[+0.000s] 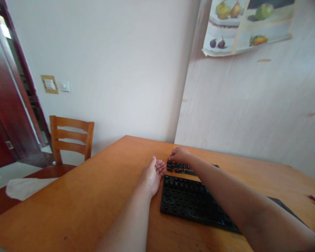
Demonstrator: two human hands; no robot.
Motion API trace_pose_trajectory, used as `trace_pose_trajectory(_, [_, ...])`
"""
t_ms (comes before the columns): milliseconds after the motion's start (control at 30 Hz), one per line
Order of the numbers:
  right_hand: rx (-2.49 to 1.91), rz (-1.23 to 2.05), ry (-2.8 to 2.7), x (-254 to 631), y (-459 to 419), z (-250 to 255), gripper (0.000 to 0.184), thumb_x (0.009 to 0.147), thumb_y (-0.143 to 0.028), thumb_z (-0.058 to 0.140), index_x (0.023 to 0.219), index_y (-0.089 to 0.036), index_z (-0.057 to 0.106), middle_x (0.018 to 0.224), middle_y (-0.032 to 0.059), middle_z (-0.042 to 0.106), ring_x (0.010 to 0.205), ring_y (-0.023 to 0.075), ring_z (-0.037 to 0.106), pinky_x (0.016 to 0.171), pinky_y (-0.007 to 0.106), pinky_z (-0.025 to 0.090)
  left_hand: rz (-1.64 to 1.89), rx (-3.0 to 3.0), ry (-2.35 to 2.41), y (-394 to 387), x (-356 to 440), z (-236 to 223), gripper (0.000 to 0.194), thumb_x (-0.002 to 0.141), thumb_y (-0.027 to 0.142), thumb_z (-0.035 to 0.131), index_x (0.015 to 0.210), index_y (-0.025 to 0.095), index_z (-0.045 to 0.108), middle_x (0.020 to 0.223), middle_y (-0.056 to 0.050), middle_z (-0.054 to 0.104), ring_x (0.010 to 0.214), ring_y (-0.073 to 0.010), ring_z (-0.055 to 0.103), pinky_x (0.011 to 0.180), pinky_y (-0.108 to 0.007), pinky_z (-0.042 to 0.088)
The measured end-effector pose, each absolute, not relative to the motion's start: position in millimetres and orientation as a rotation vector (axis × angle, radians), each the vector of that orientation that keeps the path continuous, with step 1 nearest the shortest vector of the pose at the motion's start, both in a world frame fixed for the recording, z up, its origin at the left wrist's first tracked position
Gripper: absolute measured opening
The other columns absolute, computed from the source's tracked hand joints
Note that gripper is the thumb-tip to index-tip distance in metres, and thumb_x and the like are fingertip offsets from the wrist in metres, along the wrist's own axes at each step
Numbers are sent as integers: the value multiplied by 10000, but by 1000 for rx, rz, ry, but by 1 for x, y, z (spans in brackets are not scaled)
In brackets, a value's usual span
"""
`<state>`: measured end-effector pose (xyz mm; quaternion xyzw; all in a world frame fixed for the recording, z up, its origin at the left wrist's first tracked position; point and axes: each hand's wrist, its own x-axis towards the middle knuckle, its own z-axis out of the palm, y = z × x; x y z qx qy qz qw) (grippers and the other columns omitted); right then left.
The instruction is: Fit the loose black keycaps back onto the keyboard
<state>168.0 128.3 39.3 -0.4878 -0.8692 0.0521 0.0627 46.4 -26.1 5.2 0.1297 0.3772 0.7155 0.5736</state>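
left hand [152,176] is wide, palm up just left of the loose keycaps [177,170], maybe as a tray. right hand [179,153] is pinched narrow at their far left end, can't tell if it's got one. keyboard [182,201] sits nearer on the bench [107,182], probably for easy reach.

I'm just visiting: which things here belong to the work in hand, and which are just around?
Part of the work:
- black keyboard, many keycaps missing
- loose black keycaps beyond it
- left hand, open beside them
- right hand, at the keycaps; its grip is unclear

Just around:
- wooden chair
- white cloth
- fruit pictures on the wall
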Motion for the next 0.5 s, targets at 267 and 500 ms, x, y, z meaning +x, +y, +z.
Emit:
trace_pose_trajectory(267, [-1478,166,-2620,166,128,37,230,720,-419,711,819,-226,786,809,44,732,767,165,628,649,237,434,1673,298,863,-26,46,5,334,932,447,514,866,133,606,813,-115,665,778,-166,667,754,-286,547])
trace_pose_trajectory(500, [-1412,157,-2625,172,118,47,247,762,-394,656,791,-181,778,730,46,715,668,142,597,600,236,401,1674,317,862,-26,46,4,342,936,442,506,863,123,605,820,-122,662,768,-170,666,727,-281,544])
